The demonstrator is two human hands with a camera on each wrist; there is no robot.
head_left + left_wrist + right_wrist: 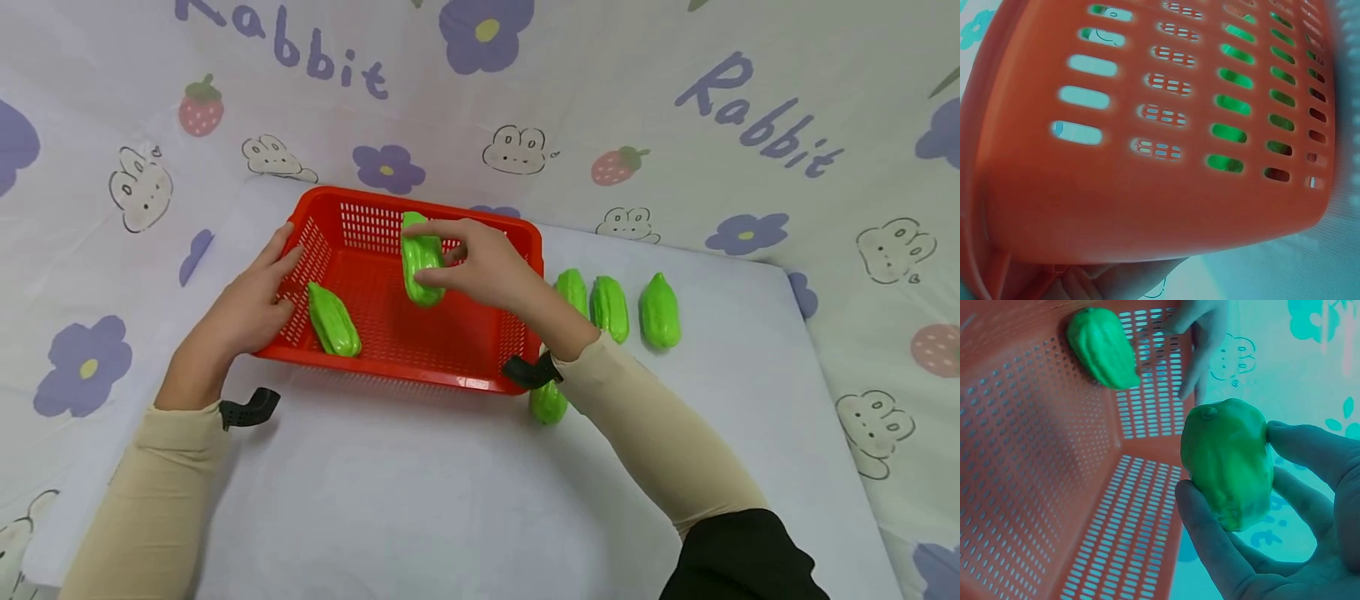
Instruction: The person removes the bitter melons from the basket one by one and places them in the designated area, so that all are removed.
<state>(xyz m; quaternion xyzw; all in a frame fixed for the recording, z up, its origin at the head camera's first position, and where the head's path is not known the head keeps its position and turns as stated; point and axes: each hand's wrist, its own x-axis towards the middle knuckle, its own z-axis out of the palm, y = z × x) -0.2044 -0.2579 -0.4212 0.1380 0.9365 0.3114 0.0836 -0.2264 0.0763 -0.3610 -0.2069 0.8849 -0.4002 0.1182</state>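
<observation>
In the head view my right hand (483, 262) pinches a ridged, glossy green toy vegetable (422, 265) between thumb and fingers, over the inside of a red plastic basket (450, 337). The right wrist view shows the held vegetable (1227, 464) end-on, apart from the basket wall. My left hand (251, 304) grips the basket's left rim, with fingers reaching over the edge. Another green toy vegetable (333, 321) lies inside the basket at the left, close to that hand. The left wrist view is mostly filled by the basket's slotted wall (1097, 206).
Right of the basket, on the white tabletop (420, 492), lie several more green toy vegetables (660, 312). One of them (549, 404) sits by the basket's near right corner, partly hidden by my right wrist. A printed cloth (570, 75) rises behind the table.
</observation>
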